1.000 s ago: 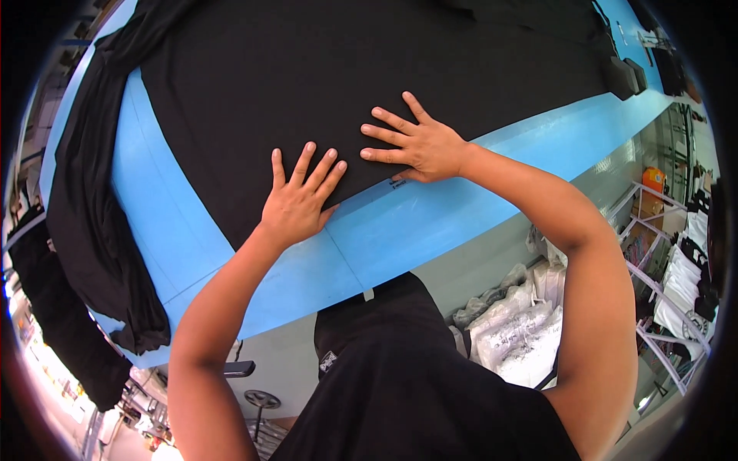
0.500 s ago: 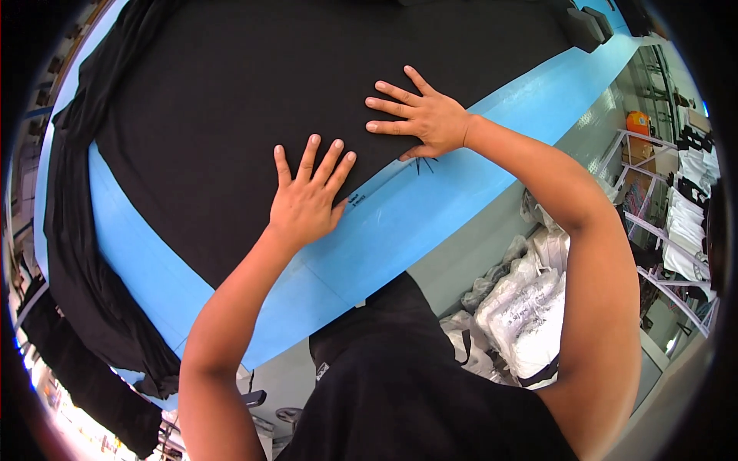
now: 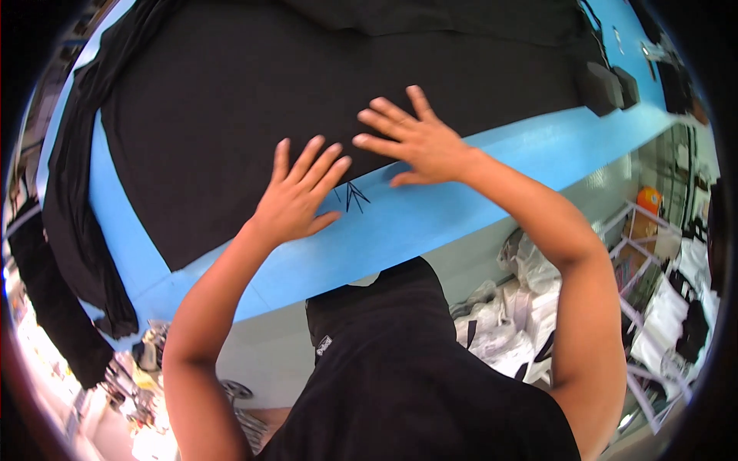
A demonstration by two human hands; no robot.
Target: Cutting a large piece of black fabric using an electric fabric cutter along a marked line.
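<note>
Two hands, left point(image 3: 296, 196) and right point(image 3: 415, 138), spread flat on one black cloth point(image 3: 307, 84)'s 6 o'clock edge, blue table point(image 3: 430, 223).

- Bright, even light falls from overhead.
- Glare washes out the lower left corner.
- Strong fisheye bending curves the edges, and a dark vignette rings the rim.
- The centre is sharp.
</note>
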